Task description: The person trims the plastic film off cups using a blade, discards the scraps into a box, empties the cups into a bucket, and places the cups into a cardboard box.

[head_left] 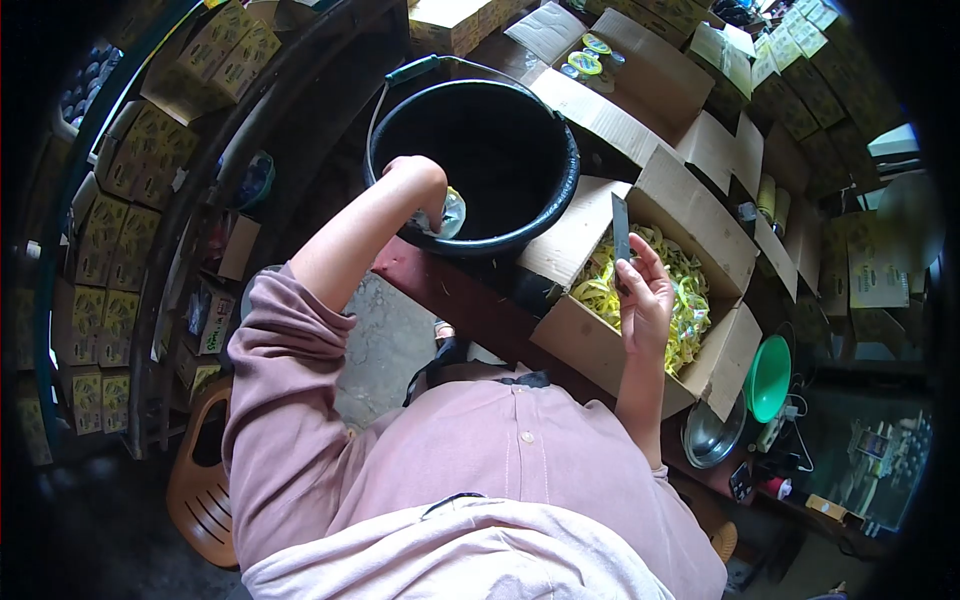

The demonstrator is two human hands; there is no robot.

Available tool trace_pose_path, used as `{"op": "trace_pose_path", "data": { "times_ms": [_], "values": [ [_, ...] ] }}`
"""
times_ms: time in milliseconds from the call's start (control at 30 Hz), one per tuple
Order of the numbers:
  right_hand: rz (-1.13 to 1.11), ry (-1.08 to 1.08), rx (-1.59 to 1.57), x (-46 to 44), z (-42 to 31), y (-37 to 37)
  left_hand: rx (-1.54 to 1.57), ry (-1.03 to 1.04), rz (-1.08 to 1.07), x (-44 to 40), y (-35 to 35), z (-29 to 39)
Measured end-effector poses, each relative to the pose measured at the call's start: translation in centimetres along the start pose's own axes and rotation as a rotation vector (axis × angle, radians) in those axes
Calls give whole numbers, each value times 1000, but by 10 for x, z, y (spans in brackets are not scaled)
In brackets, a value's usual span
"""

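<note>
My left hand (428,195) reaches over the near-left rim of a large black bucket (565,205). Its fingers are closed around a clear plastic cup (453,215) with a bit of yellow on it, held just inside the rim. Upright in my right hand (648,300) is a flat, dark grey blade (620,228), gripped at its lower end between thumb and fingers. That hand hovers over an open cardboard box (695,210), where a heap of curled yellow-green strips (690,290) lies. The inside of the bucket is too dark to make out.
Behind stands another open carton (655,70) with several yellow-lidded cups (590,55). A green bowl (768,380) and a metal bowl lid (715,435) sit at the right. Stacked printed cartons (120,230) fill the left shelf, beside a brown plastic chair (200,490).
</note>
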State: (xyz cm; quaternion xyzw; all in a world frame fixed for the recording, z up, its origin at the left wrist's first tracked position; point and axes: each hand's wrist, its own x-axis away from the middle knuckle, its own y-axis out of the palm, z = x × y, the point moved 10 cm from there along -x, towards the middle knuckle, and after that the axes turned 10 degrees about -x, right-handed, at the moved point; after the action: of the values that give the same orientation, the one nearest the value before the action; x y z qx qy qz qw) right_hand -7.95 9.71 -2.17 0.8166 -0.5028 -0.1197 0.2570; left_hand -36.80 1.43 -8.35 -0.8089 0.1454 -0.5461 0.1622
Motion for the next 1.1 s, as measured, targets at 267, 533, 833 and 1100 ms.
{"op": "trace_pose_path", "data": {
  "times_ms": [267,533,833,1100],
  "values": [
    [-11,27,-35,-6,3,8,363,57,514,16,-39,-19],
    [-2,-9,110,-32,4,26,916,503,1248,60,-63,-21],
    [-263,-807,1121,-55,-27,150,1377,893,1395,73,-48,-20],
    [-517,-1160,1448,-41,-12,194,1318,810,1517,77,-45,-21]
  ]
}}
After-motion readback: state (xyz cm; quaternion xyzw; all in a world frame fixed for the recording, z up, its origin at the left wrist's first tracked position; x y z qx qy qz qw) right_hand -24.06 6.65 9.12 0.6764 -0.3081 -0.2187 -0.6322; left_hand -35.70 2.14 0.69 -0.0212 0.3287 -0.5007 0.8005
